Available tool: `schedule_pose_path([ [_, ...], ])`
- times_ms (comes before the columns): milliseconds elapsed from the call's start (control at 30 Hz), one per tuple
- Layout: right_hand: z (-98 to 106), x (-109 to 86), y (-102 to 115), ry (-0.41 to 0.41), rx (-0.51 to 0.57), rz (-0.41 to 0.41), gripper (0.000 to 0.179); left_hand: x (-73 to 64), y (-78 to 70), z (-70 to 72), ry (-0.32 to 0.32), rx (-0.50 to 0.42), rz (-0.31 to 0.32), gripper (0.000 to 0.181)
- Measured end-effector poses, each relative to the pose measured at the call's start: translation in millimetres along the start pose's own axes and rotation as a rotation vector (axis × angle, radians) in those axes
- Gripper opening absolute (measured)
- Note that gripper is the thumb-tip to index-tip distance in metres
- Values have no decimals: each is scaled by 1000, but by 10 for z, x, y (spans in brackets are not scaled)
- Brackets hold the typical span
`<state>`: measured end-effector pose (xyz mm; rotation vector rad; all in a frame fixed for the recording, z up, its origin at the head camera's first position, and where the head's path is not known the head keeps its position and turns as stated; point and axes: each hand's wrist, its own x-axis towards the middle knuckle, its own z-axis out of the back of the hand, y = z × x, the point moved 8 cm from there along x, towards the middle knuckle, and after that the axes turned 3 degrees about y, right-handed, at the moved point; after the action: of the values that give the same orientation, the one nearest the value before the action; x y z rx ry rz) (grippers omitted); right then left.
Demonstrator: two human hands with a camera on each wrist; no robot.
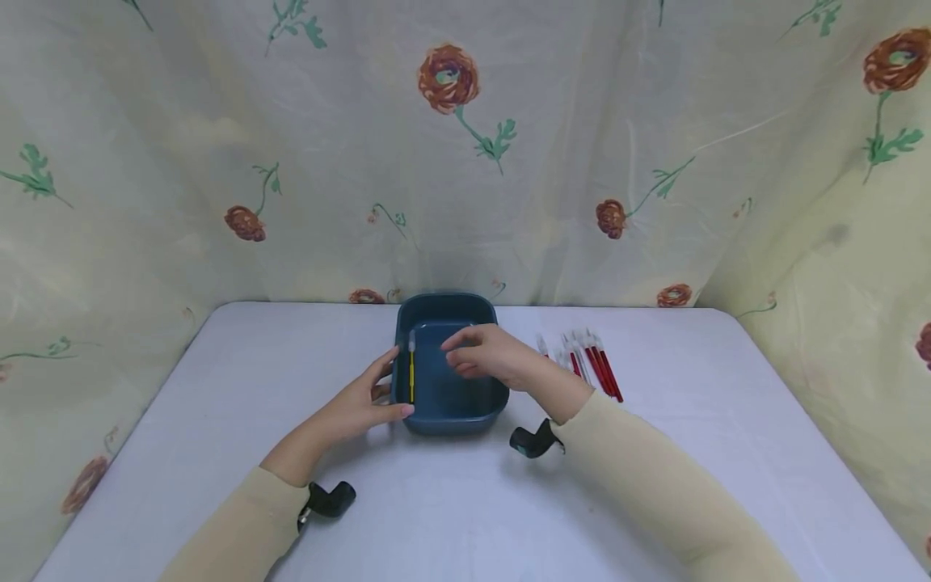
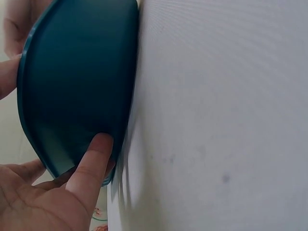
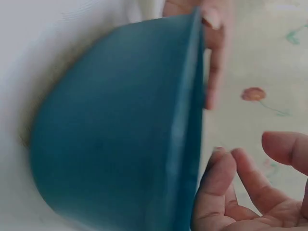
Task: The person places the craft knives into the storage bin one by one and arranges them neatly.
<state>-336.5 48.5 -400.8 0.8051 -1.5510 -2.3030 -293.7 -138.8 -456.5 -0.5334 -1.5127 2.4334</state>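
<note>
A dark blue rectangular tub [image 1: 452, 424] stands on the white table. My left hand [image 1: 358, 411] holds its left side, thumb over the front left rim and fingers spread along the outer wall. The left wrist view shows one finger [image 2: 91, 166] flat against that wall. Inside the tub, along its left side, lies a slim yellow pen-like stick [image 1: 411, 376] with a pale see-through end. Above the tub's right half hovers my right hand [image 1: 483, 354], fingers loosely bent. In the right wrist view its thumb [image 3: 286, 147] stands apart from the fingertips, with nothing visible between them.
Right of the tub lies a loose group of slim red sticks [image 1: 609, 376] with clear ends, partly behind my right wrist. A floral curtain [image 1: 553, 162] hangs behind the table [image 1: 451, 509]. Each wrist carries a black camera mount [image 1: 534, 439].
</note>
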Motion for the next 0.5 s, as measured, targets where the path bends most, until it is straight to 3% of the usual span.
schedule_pose_path([
  [200, 186, -222, 79, -37, -104, 25, 29, 1, 7, -8, 2, 8, 2, 99],
  [500, 470, -517, 82, -74, -160, 74, 33, 5, 20, -4, -13, -15, 19, 99],
])
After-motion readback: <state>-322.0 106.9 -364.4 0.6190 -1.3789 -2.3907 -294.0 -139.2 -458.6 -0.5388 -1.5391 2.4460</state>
